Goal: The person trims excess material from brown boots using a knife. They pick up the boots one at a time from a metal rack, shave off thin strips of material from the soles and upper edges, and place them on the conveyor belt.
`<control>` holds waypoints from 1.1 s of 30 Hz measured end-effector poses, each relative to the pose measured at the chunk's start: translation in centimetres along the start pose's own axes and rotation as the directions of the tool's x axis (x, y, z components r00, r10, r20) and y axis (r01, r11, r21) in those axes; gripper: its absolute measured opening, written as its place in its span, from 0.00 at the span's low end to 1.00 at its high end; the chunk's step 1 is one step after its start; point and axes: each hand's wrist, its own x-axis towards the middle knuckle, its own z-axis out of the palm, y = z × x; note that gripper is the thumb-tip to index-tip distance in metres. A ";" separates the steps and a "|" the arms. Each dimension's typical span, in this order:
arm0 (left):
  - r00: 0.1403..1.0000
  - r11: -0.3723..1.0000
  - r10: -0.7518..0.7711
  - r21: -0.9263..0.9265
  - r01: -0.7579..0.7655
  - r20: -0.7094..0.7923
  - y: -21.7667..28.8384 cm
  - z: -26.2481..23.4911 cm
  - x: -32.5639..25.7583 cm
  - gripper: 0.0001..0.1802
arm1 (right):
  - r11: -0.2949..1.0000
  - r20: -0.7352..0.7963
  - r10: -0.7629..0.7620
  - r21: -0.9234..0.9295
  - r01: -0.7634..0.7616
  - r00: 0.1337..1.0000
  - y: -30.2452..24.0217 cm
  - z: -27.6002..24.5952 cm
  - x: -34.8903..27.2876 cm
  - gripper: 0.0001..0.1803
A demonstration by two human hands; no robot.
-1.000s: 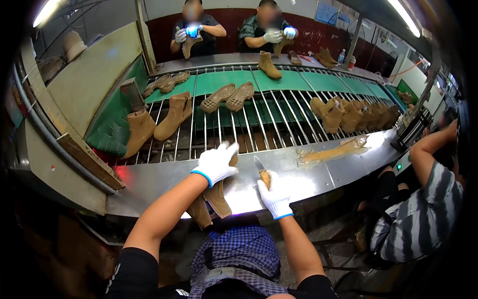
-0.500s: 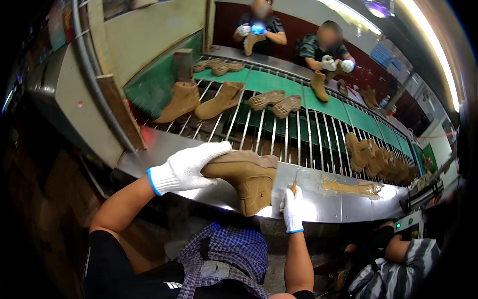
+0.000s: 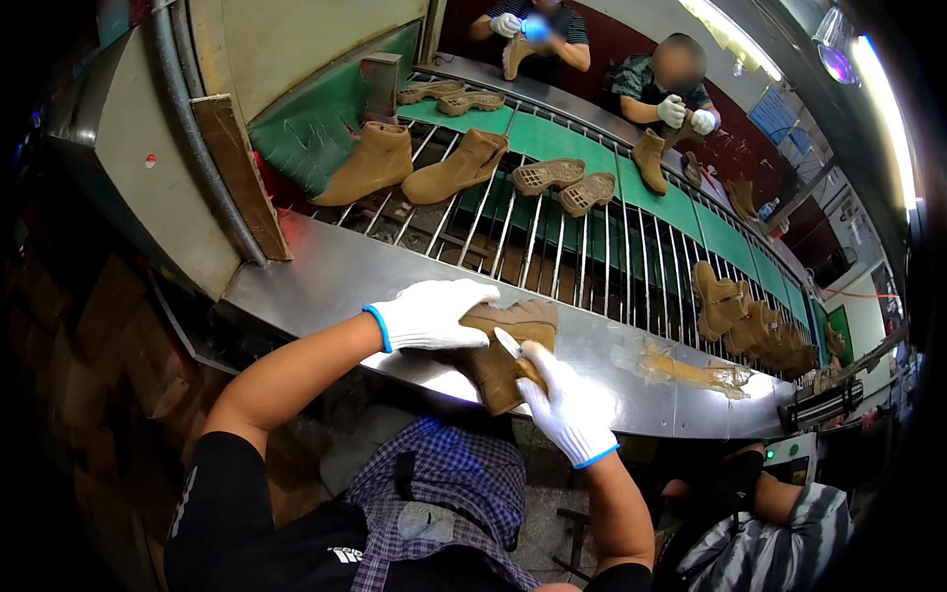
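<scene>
A tan suede boot [image 3: 496, 381] lies tilted at the near edge of the metal ledge, its paler sole side facing away from me and its shaft toward me. My left hand [image 3: 434, 314], in a white knit glove, grips it by the toe end. In my gloved right hand [image 3: 565, 403] is a small tool [image 3: 509, 343] with a wooden-looking handle and a pale, flat tip. That tip is over the boot, near the sole's edge; whether it is a brush or a blade, I cannot make out.
Beyond the metal ledge [image 3: 326, 259] runs a rack of metal rods [image 3: 541, 247] bearing two tan boots [image 3: 456, 170] and two loose soles [image 3: 548, 176]. Several boots [image 3: 725, 301] stand in a row at right. Across a green belt [image 3: 552, 143], two people handle boots; another person sits at lower right.
My right hand has moved left and up, bringing the tool from beside the boot onto it. The left hand and the boot have shifted, and the boot is turned a little.
</scene>
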 end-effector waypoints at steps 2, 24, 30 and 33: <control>1.000 1.000 -0.005 0.022 0.005 0.011 0.0 0.3 0.7 0.41 | 0.995 0.090 0.103 -0.027 -0.101 0.991 -1.1 -0.2 0.9 0.29; 0.985 0.997 0.066 -0.036 -0.072 -0.157 -0.6 2.4 0.3 0.20 | 0.993 -0.069 0.034 0.113 -0.026 0.997 0.7 5.8 0.1 0.29; 0.999 1.000 -0.021 0.014 0.022 -0.051 1.8 0.2 2.0 0.26 | 0.983 -0.190 0.068 0.180 -0.033 0.979 5.6 4.1 -2.8 0.27; 0.997 0.993 0.075 0.088 -0.073 -0.023 4.1 0.3 4.8 0.43 | 0.859 0.044 0.366 0.368 -0.355 0.930 6.2 1.1 -3.1 0.30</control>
